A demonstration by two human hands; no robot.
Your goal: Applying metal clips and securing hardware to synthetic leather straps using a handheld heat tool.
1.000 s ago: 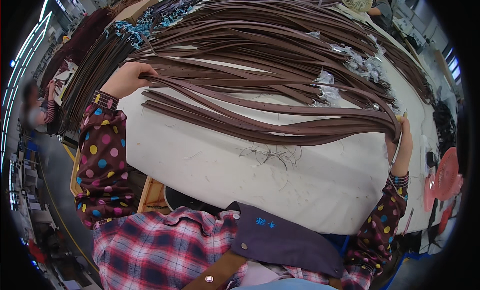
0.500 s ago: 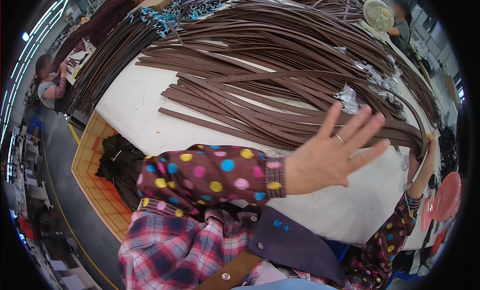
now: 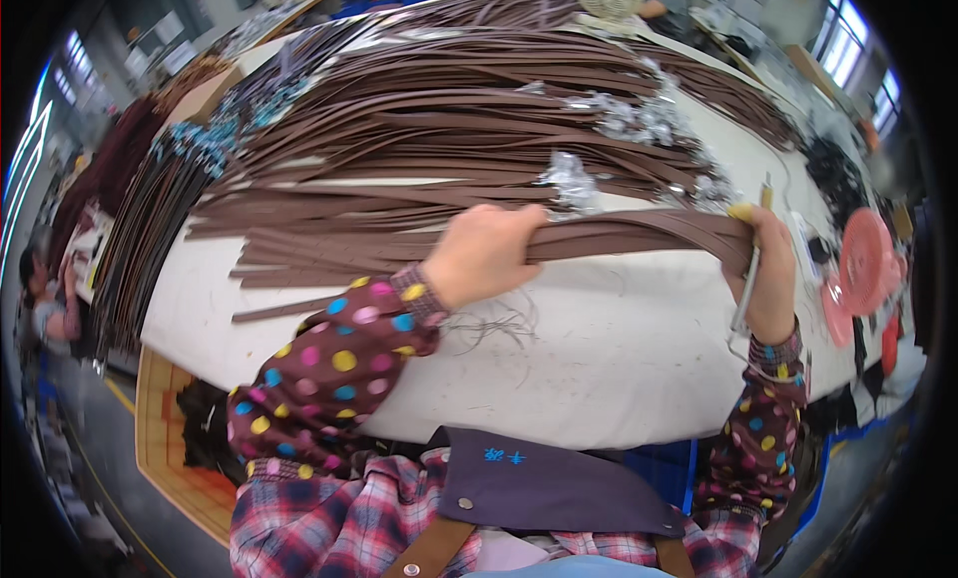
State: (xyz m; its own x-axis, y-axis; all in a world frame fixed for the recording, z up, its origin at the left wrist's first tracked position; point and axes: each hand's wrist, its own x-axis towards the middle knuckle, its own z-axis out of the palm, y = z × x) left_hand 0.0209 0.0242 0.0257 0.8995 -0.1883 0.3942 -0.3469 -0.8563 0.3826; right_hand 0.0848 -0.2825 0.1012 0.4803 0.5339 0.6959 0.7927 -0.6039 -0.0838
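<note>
A bundle of flat brown straps (image 3: 629,236) with small holes near its left ends stretches between my two hands, just above the white table. My left hand (image 3: 481,256) is closed round the middle of the bundle. At the bundle's right end, my right hand (image 3: 770,279) is closed on the straps, with a yellow cover on one fingertip. A thin metal rod with a wooden-looking tip (image 3: 766,195) runs along the same hand, a cord trailing below. Loose dark threads (image 3: 496,324) lie on the table beside my left wrist.
Piles of brown straps (image 3: 419,99) cover the table's far side, with clear plastic wrappings (image 3: 624,117) on their right ends. A pink fan (image 3: 864,264) stands at the right edge. An orange crate (image 3: 165,448) holds dark material at the lower left. Other people sit farther off.
My left hand, spread open above the straps before, has moved left and closed round the bundle. My right hand keeps its hold on the right end. The whole view has shifted.
</note>
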